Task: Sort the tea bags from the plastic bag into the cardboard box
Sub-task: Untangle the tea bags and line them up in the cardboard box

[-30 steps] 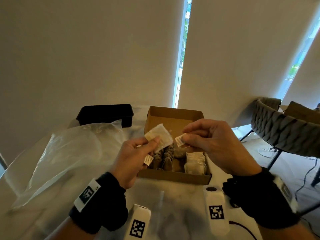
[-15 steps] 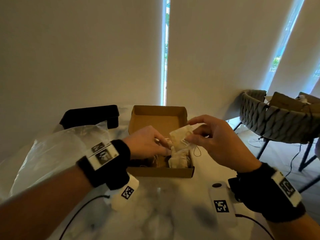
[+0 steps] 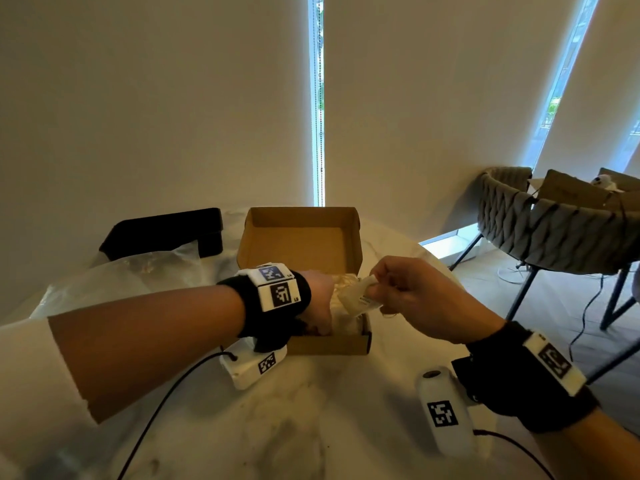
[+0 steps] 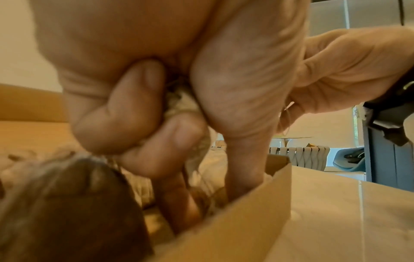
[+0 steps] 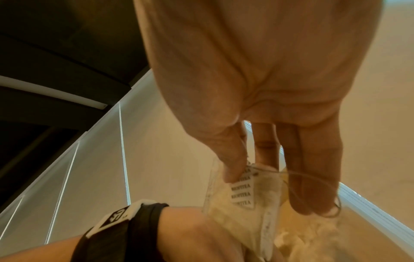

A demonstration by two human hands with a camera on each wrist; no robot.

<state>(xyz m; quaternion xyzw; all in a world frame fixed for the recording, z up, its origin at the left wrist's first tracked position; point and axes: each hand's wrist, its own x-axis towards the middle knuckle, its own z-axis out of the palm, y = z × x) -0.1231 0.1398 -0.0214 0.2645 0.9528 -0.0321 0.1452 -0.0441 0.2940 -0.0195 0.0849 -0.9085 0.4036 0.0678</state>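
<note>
An open cardboard box [image 3: 304, 247] stands on the table, its near part holding several tea bags [image 3: 341, 299]. My left hand [image 3: 320, 306] reaches down into the box's near left part; in the left wrist view its curled fingers [image 4: 125, 109] clutch a pale tea bag [image 4: 181, 104]. My right hand [image 3: 401, 289] hovers over the box's near right corner and pinches a pale tea bag [image 3: 360, 301] with its paper tag [image 5: 243, 191] between thumb and fingers. The crumpled plastic bag [image 3: 114, 282] lies left of the box.
A black box [image 3: 166, 232] sits behind the plastic bag at the back left. A woven chair [image 3: 554, 226] stands off the table to the right. Cables [image 3: 166, 396] trail across the marble tabletop [image 3: 311, 427] near me.
My left hand has dropped from above the box down into its near left part. My right hand has taken over the tea bag and lowered it towards the box's right corner.
</note>
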